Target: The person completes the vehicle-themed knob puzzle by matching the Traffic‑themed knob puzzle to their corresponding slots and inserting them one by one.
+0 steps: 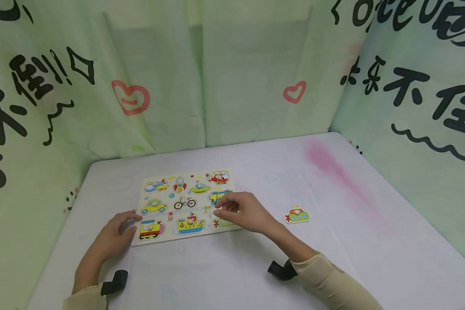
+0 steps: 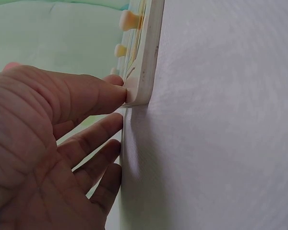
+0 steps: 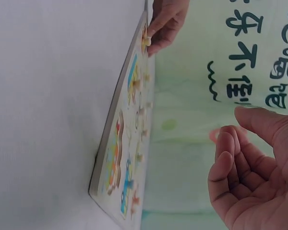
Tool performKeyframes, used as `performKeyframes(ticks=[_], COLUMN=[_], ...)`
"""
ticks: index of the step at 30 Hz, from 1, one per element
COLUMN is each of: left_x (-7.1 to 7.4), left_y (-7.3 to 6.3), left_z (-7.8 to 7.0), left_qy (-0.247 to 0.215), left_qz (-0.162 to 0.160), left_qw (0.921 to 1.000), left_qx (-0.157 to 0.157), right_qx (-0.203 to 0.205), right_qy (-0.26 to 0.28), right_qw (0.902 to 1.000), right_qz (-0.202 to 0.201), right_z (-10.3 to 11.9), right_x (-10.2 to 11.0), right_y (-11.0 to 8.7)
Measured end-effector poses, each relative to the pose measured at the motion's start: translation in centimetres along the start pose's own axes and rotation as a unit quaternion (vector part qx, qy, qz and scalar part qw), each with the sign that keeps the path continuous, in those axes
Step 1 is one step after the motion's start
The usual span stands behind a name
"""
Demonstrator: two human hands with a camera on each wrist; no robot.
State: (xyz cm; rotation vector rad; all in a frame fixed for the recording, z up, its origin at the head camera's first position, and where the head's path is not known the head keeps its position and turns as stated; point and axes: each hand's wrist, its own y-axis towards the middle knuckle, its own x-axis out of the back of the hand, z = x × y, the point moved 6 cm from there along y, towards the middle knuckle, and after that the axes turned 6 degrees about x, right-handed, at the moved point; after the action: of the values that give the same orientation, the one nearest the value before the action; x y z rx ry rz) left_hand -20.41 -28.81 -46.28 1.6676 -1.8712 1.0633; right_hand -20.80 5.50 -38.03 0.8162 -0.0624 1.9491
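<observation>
A pale wooden knob puzzle board (image 1: pixel 170 239) lies on the table, filled with vehicle pieces such as a boat (image 1: pixel 190 224), a yellow car (image 1: pixel 153 206) and a train (image 1: pixel 150 230). My left hand (image 1: pixel 111 237) touches the board's near left edge; in the left wrist view the thumb (image 2: pixel 96 96) rests against its corner. Over the board's right side hovers my right hand (image 1: pixel 246 211), partly hiding the bus (image 1: pixel 217 197) and a submarine-shaped recess (image 1: pixel 222 223). Its fingers (image 3: pixel 225 167) are loosely curled, holding nothing, apart from the board. Right of the board lies a loose submarine piece (image 1: pixel 297 215).
A white cloth with a pink stain (image 1: pixel 329 165) covers the table (image 1: pixel 372 258). Green curtains (image 1: pixel 232 86) with black writing and red hearts stand along the back and sides. Black straps (image 1: pixel 282 270) sit at both wrists.
</observation>
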Motion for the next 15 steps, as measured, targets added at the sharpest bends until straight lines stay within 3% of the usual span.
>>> performKeyframes(ticks=[15], left_x=[-0.1], left_y=[0.1], left_z=[0.2], left_qy=[-0.002], left_qz=[-0.002], left_qw=[1.0], left_qx=[-0.002], right_qx=[-0.05], right_qy=[-0.027], right_qw=[0.9982], right_qz=[-0.019], right_z=[-1.7], right_x=[2.3], right_y=[-1.8])
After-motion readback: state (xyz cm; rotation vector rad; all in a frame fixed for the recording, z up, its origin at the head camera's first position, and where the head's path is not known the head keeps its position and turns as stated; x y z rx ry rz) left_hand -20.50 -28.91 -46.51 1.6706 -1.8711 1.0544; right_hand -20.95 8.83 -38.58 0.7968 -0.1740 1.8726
